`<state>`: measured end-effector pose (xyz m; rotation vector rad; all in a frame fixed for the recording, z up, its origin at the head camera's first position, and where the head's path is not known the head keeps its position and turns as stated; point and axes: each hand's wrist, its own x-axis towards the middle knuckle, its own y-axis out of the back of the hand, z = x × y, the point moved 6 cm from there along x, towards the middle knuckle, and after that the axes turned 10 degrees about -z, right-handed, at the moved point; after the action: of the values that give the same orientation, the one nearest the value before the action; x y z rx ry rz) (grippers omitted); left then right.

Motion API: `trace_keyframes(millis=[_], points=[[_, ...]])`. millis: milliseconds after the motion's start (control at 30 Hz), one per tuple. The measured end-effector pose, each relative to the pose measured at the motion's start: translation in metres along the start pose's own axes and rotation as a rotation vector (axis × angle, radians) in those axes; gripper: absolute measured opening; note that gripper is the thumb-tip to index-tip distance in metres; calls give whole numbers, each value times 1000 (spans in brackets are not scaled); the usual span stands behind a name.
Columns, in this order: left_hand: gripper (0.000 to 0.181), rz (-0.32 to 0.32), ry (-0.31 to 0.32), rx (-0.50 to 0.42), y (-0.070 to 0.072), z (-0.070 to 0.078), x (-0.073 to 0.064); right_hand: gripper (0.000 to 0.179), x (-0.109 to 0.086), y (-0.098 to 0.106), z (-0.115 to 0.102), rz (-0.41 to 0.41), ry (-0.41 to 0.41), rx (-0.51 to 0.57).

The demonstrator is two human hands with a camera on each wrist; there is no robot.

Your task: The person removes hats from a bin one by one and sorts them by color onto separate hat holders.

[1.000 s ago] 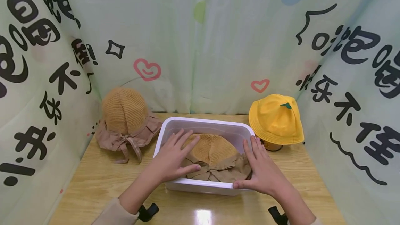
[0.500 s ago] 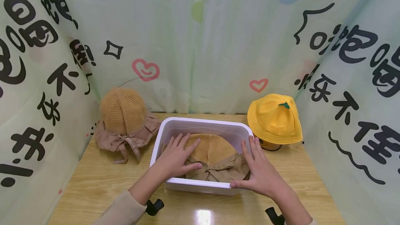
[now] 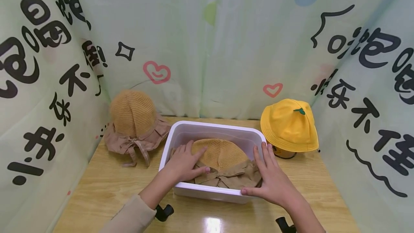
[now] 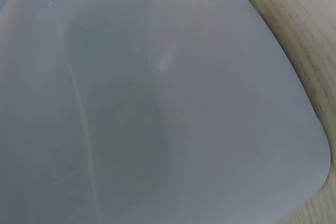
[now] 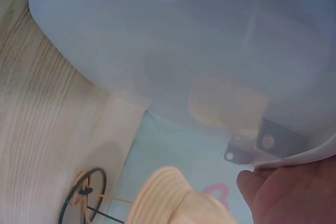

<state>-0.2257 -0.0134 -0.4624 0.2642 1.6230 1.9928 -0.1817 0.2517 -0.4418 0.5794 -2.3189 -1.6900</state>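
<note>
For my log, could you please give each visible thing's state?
White rectangular plastic bin: upright, uncovered
Tan woven hat with brown cloth brim: in the bin
Tan woven hat with pink cloth brim: crown up, ribbon tied
Yellow cloth bucket hat: crown up
Left hand: fingers spread
Right hand: fingers straight

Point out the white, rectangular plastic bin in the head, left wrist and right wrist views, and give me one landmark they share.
Head: the white, rectangular plastic bin sits just below the picture's centre.
Left wrist: the bin fills nearly the whole picture.
Right wrist: the bin spreads across the top and right.
Shared landmark: the pale wood-grain tabletop, along the right edge in left wrist, down the left side in right wrist.
</note>
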Motion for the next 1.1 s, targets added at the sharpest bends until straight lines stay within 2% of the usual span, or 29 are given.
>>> trace_keyframes(millis=[200,367,667,800,933,1100], points=[[70,137,-39,49,7,1,-1,137,1,0,1,-15,-13,20],[57,258,-79,57,12,3,-4,137,1,-1,2,-27,-24,22],[30,522,-181,12,33,7,-13,136,1,-1,3,-26,-29,35],[26,580,-185,-39,39,5,-16,136,1,0,3,-28,-29,44],[28,616,-157,-75,42,3,-19,136,2,0,2,-32,-30,51],[28,613,-137,-67,40,3,-20,138,1,0,2,-36,-43,52]])
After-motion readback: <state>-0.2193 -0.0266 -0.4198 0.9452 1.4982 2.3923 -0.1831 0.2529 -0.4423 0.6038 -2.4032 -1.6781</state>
